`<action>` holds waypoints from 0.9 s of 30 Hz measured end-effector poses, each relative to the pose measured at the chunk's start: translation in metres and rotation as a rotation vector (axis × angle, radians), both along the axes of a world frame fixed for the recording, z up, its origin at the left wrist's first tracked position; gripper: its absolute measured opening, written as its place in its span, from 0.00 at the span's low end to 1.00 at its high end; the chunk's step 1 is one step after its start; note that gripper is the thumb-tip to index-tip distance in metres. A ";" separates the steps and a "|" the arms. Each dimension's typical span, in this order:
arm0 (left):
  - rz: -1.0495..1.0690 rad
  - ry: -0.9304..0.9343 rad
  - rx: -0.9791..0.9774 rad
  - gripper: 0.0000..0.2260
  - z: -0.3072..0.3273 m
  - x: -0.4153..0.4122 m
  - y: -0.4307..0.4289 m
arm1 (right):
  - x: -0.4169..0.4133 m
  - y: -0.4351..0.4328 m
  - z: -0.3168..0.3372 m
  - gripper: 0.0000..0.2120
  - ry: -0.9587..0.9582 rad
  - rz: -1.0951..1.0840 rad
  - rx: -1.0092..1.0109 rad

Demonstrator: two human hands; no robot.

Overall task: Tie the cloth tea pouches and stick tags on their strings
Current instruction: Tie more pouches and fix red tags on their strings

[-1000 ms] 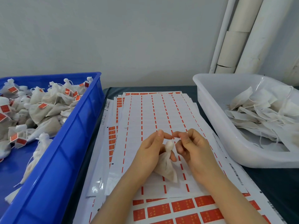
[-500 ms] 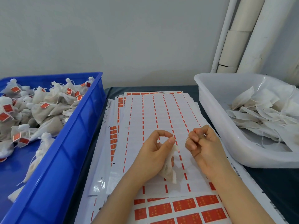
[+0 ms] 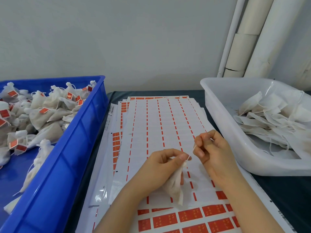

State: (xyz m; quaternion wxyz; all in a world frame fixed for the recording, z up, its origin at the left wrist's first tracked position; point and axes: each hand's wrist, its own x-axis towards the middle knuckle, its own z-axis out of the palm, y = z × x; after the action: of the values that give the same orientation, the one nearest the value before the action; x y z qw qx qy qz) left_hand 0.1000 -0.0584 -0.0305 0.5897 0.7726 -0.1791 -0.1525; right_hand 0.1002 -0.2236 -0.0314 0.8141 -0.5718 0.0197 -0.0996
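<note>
Several sticker sheets [image 3: 156, 125] cover the dark table [image 3: 277, 190]; left hand [image 3: 161, 169] pinches a pouch [image 3: 175, 187], right hand [image 3: 213, 152] pinches its string [image 3: 191, 153] toward two o'clock.

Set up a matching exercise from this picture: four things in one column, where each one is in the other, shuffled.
Things:
1. blue bin
2. white tub
3. pouch
4. string

Places:
A. stretched between both hands
B. hanging from the left hand
C. right of the sticker sheets
D. left of the sticker sheets

Pairs: 1-D, 2-C, 3-B, 4-A. The right hand pulls the string's far end.
</note>
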 end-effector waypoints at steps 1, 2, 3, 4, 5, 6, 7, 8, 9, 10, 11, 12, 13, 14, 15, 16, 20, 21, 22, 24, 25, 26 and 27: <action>-0.025 0.032 0.001 0.08 0.000 0.000 0.000 | -0.001 0.000 0.000 0.10 0.009 0.020 -0.054; -0.051 0.078 -0.016 0.08 0.001 0.000 0.001 | -0.001 0.000 0.001 0.08 0.019 0.037 -0.100; -0.078 0.124 -0.044 0.09 0.002 0.000 0.001 | -0.001 0.000 0.001 0.08 0.021 0.046 -0.130; -0.102 0.161 -0.071 0.09 0.003 0.001 0.002 | -0.002 0.001 0.003 0.08 0.016 0.050 -0.144; -0.125 0.175 -0.086 0.09 0.003 0.001 0.002 | -0.002 0.002 0.004 0.08 0.010 0.051 -0.153; -0.148 0.179 -0.091 0.08 0.004 0.001 0.002 | -0.003 0.004 0.005 0.08 0.008 0.052 -0.158; -0.169 0.174 -0.089 0.08 0.004 0.001 0.002 | -0.004 0.005 0.005 0.08 0.006 0.050 -0.165; -0.185 0.171 -0.091 0.07 0.004 0.001 0.002 | -0.004 0.006 0.005 0.08 0.006 0.044 -0.173; -0.197 0.174 -0.104 0.07 0.003 0.000 0.002 | -0.004 0.006 0.004 0.08 0.007 0.036 -0.186; -0.204 0.185 -0.130 0.08 0.003 0.000 0.002 | -0.004 0.007 0.004 0.08 0.004 0.034 -0.200; -0.203 0.204 -0.176 0.09 0.003 0.001 0.002 | -0.004 0.007 0.003 0.09 -0.003 0.043 -0.208; -0.192 0.242 -0.245 0.10 0.005 0.000 0.002 | -0.004 0.008 0.004 0.09 -0.011 0.063 -0.205; -0.180 0.279 -0.312 0.09 0.006 0.000 0.001 | -0.005 0.009 0.004 0.09 -0.015 0.086 -0.209; -0.162 0.305 -0.358 0.07 0.008 -0.001 0.001 | -0.005 0.010 0.004 0.09 -0.015 0.098 -0.230; -0.139 0.317 -0.379 0.07 0.009 -0.001 0.001 | -0.005 0.011 0.004 0.10 -0.014 0.098 -0.264; -0.123 0.330 -0.383 0.07 0.009 0.000 0.002 | -0.005 0.011 0.004 0.10 -0.014 0.093 -0.288; -0.198 0.395 -0.376 0.06 0.006 0.001 0.003 | -0.005 0.012 0.002 0.10 -0.017 0.109 -0.305; -0.211 0.412 -0.382 0.06 0.006 0.001 0.003 | -0.005 0.012 0.002 0.10 -0.018 0.124 -0.312; -0.210 0.424 -0.389 0.07 0.006 0.000 0.003 | -0.005 0.013 0.002 0.10 -0.017 0.138 -0.321; -0.162 0.416 -0.404 0.11 0.006 0.001 0.002 | -0.005 0.013 0.002 0.12 -0.021 0.150 -0.341; -0.116 0.387 -0.401 0.11 0.005 0.002 0.002 | -0.005 0.013 0.002 0.12 -0.023 0.150 -0.350; -0.068 0.352 -0.392 0.10 0.005 0.002 0.002 | -0.005 0.013 0.002 0.12 -0.026 0.151 -0.354; -0.030 0.324 -0.386 0.09 0.005 0.003 0.002 | -0.005 0.013 0.002 0.12 -0.029 0.154 -0.356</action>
State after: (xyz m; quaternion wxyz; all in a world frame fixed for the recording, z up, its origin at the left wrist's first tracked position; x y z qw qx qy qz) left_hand 0.1029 -0.0569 -0.0255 0.7449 0.6083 -0.1196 -0.2463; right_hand 0.0947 -0.2102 -0.0294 0.7054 -0.7052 -0.0538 -0.0472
